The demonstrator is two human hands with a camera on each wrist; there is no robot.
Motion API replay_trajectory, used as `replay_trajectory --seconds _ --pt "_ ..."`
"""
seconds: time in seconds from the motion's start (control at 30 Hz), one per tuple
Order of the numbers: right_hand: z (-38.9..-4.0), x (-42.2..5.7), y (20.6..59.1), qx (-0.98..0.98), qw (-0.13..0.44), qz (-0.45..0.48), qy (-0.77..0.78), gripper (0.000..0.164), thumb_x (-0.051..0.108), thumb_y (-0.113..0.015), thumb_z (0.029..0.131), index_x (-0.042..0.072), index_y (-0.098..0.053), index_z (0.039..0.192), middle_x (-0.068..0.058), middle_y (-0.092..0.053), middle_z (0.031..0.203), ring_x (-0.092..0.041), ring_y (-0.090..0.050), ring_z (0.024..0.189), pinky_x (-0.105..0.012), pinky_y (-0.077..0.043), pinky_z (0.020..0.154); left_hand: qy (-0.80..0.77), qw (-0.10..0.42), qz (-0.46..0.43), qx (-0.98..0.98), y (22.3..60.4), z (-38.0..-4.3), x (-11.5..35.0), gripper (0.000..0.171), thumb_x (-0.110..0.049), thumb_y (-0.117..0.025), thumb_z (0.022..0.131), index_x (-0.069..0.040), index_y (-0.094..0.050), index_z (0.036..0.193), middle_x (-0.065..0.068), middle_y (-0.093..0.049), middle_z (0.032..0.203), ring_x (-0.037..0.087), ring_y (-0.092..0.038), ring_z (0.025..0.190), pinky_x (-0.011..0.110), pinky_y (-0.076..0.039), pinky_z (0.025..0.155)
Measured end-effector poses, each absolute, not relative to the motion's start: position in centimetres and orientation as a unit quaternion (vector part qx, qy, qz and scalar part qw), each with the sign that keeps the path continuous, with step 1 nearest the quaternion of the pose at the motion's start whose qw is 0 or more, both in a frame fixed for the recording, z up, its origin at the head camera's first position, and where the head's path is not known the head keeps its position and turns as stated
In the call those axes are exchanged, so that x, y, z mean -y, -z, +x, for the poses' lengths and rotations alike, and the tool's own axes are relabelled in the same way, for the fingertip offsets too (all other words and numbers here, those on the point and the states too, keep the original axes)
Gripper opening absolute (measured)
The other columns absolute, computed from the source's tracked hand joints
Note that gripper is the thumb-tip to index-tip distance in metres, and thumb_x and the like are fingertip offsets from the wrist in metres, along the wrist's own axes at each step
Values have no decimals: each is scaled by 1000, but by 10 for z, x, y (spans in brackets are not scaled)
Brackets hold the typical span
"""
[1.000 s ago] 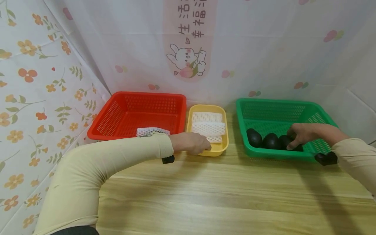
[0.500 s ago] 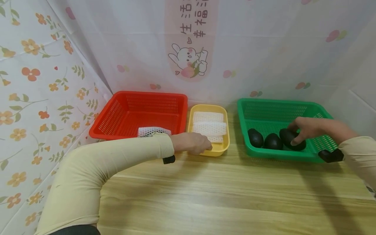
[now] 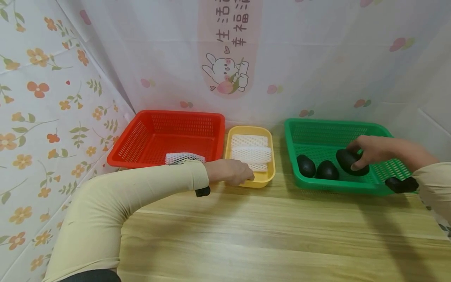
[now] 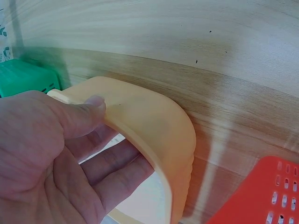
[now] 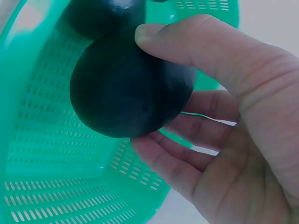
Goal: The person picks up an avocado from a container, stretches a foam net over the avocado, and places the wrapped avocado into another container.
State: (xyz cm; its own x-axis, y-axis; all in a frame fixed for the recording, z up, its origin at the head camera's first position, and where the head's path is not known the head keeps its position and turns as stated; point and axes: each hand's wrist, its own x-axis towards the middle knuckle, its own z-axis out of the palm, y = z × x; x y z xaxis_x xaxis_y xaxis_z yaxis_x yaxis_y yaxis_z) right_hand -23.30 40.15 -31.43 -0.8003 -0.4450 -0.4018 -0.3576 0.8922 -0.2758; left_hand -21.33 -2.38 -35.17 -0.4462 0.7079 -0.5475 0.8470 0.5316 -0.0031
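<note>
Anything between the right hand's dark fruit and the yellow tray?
In the head view, two loose dark fruits and the green basket's left wall lie between the held fruit and the yellow tray; the right hand grips the fruit directly.

Head view: even, diffuse, moderately bright light is recorded. A soft glare patch is seen on the tabletop (image 3: pixel 246 239), on the near side of the left hand (image 3: pixel 230 171); a long, soft-edged shadow is cast nearward of the right hand (image 3: pixel 374 152). Left wrist view: a pale reflected streak is noted beyond the fingers. Right wrist view: the gripped dark oval object (image 5: pixel 126 88) is rendered nearly black, its surface detail lost.
</note>
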Motion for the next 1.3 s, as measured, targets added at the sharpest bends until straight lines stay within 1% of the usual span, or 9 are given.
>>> replay_trajectory --seconds 0.13,0.27,0.5,0.63,0.8,0.87,1.07,1.17,1.3 --pt "-233 -401 311 -944 224 -214 111 66 22 -85 83 -18 -57 126 -26 -63 121 -43 -62 106 -48 -56 79 139 248 462 -840 353 -213 24 37 -14 -55 105 -13 -58 142 4 -63 121 20 -54 100 30 -47 96" --pt "-233 -399 308 -946 215 -215 114 67 21 -85 83 -18 -55 128 -27 -62 122 -42 -63 105 -48 -56 78 138 249 457 -843 354 -213 23 40 -14 -56 105 -13 -56 145 4 -63 129 19 -55 104 31 -45 101" --pt "-229 -396 301 -948 211 -203 125 68 19 -84 85 -19 -51 131 -32 -57 126 -43 -64 101 -43 -56 73 137 246 458 -843 355 -212 24 41 -13 -55 105 -13 -55 146 4 -62 131 18 -55 106 31 -45 102" --pt "-228 -394 296 -951 202 -196 130 68 18 -83 85 -18 -50 133 -29 -58 124 -38 -66 98 -38 -54 68 136 249 453 -845 354 -212 24 42 -14 -55 105 -14 -54 147 4 -61 135 18 -54 108 32 -43 104" --pt "-225 -387 291 -956 179 -197 124 66 17 -83 84 -15 -51 132 -22 -61 118 -34 -66 95 -38 -51 65 138 254 444 -848 353 -212 23 44 -16 -55 105 -16 -52 149 4 -58 139 19 -54 109 33 -42 106" --pt "-224 -382 289 -957 177 -194 126 66 18 -83 84 -13 -51 133 -18 -62 116 -31 -65 93 -38 -50 64 140 256 443 -848 353 -213 23 45 -16 -55 105 -16 -52 150 4 -58 140 19 -54 110 33 -41 107" --pt "-220 -362 281 -954 177 -206 125 65 19 -82 85 -8 -52 135 -16 -62 117 -22 -62 86 -38 -49 64 137 257 442 -848 353 -212 24 45 -16 -55 105 -15 -52 150 4 -58 141 19 -54 112 34 -40 108" --pt "-218 -352 278 -954 178 -211 121 65 20 -82 85 -7 -52 136 -13 -63 114 -19 -60 83 -38 -48 64 129 259 441 -850 353 -212 25 45 -16 -56 105 -15 -52 149 5 -57 141 20 -53 113 34 -40 108" --pt "-216 -339 276 -951 180 -222 120 67 19 -81 85 -6 -50 138 -11 -63 112 -20 -60 84 -38 -48 65 122 260 439 -851 355 -213 26 45 -15 -56 105 -15 -52 149 4 -58 141 20 -54 113 34 -40 108"
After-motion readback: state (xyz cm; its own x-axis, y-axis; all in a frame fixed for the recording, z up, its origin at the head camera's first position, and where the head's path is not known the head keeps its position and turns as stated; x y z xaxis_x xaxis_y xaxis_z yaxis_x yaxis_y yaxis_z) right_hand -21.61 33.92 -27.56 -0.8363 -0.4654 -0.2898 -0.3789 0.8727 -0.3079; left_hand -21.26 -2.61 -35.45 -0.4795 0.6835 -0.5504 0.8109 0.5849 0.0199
